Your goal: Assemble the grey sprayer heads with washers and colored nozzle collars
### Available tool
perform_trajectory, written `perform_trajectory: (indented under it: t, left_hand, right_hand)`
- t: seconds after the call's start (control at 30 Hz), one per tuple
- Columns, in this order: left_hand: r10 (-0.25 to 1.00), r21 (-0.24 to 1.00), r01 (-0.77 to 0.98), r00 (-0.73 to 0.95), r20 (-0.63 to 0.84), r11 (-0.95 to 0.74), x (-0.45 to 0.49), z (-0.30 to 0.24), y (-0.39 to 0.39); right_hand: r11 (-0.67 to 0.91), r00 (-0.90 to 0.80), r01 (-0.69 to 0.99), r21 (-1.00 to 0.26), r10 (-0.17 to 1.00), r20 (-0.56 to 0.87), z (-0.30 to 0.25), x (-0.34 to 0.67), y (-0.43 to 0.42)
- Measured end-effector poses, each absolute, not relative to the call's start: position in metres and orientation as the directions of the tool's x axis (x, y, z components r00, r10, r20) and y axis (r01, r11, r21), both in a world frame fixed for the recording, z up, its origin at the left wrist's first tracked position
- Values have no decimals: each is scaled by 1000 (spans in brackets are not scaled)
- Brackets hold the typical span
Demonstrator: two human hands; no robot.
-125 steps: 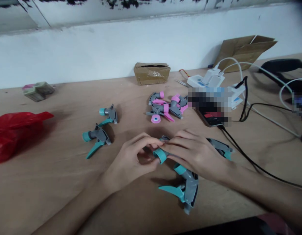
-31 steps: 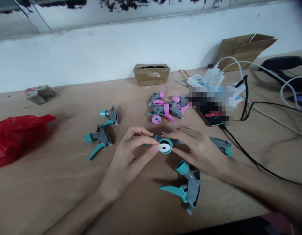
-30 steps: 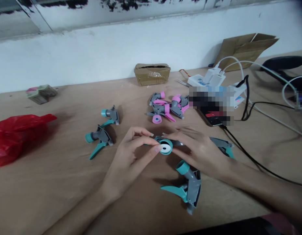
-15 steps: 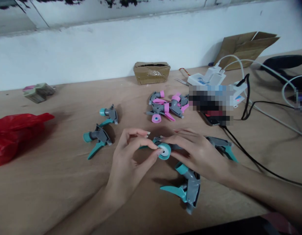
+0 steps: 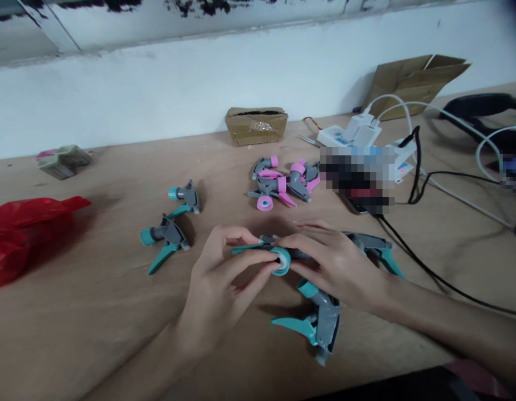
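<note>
My right hand (image 5: 331, 253) is closed around a grey and teal trigger spray head (image 5: 282, 269), its round collar turned toward me with white inside. The teal lever points left behind my left fingers. My left hand (image 5: 224, 278) pinches thumb and index fingertip together at the mouth of that collar; a small dark spot shows there, but whatever the fingertips hold is too small to make out. Just below lies another teal spray head (image 5: 328, 323). A further teal spray head (image 5: 373, 243) lies partly hidden behind my right hand.
Two teal spray heads (image 5: 168, 236) lie to the left, near a red plastic bag (image 5: 28, 234). Several pink spray heads (image 5: 297, 181) are heaped behind my hands. A cardboard box (image 5: 257, 127), a power strip (image 5: 335, 137) and cables stand at the back and right.
My left fingertips have moved slightly at the collar's mouth, and the index finger now lies straighter. The view has shifted a little; the spray head stays in my right hand.
</note>
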State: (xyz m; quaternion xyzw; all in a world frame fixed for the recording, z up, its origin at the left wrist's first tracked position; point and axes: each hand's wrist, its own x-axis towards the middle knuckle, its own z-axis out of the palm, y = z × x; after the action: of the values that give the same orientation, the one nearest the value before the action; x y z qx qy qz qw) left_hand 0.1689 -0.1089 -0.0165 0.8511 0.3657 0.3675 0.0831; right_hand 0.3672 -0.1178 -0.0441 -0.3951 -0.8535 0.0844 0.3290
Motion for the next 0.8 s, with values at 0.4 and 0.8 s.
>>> perform_trajectory:
  t: [0.4,0.8]
  left_hand:
    - [692,380,605,444,569,-700,173,-14,-116]
    - [653,392,537,484,582,-747,167,-14,-112]
  right_hand:
    - [727,-526,655,-207,635,566,-34,359,-124]
    - [605,-371,603,-520,789,489,-33,364,-117]
